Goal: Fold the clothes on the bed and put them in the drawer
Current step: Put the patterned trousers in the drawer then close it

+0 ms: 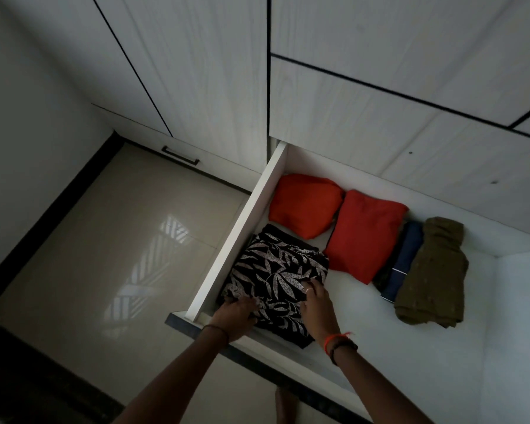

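Observation:
The white drawer stands pulled open from the wardrobe. In its near left corner lies a folded black garment with a white leaf print. My left hand grips the garment's near left edge, fingers curled into the cloth. On the garment's right side my right hand rests, fingers curled at its edge. Further back lie two folded orange-red garments. To their right a folded navy garment and an olive green one lie side by side.
Closed white wardrobe doors rise behind the drawer. A lower drawer with a black handle sits shut at the left. Glossy beige floor tiles spread to the left. Bare white drawer bottom shows between the garments.

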Demonstrator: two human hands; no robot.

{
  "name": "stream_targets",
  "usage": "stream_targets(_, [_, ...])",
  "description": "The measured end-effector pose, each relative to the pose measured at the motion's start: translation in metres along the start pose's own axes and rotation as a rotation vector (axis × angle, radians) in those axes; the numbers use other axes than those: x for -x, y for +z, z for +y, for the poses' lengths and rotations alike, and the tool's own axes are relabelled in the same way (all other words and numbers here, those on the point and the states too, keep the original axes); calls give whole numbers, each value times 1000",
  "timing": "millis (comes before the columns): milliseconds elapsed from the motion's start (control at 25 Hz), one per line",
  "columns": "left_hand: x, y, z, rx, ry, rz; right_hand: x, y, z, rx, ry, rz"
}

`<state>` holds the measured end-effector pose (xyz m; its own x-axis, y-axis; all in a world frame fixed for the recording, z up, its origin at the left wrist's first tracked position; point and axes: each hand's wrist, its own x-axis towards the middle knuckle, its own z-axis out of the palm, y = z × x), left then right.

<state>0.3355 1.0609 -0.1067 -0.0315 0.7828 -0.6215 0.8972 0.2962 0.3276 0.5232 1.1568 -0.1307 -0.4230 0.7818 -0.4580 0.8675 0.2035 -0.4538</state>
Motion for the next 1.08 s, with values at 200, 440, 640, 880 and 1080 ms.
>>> stream_targets(200, [56,-17,33,66,145,-128,68,6,-6,-150,-13,-146])
stream_targets(440, [83,-3,47,-161,214,-144,125,16,-6,-37,-49,-140])
stream_targets(640, [79,8,50,-298,222,-103,139,23,14,-60,-219,-222])
stream_targets(880, [79,17,56,-357,272,118,146,14,15,28,-336,-227])
stream_targets(1080, [77,9,64,-329,261,132,144,-2,5,-1,-168,-265])
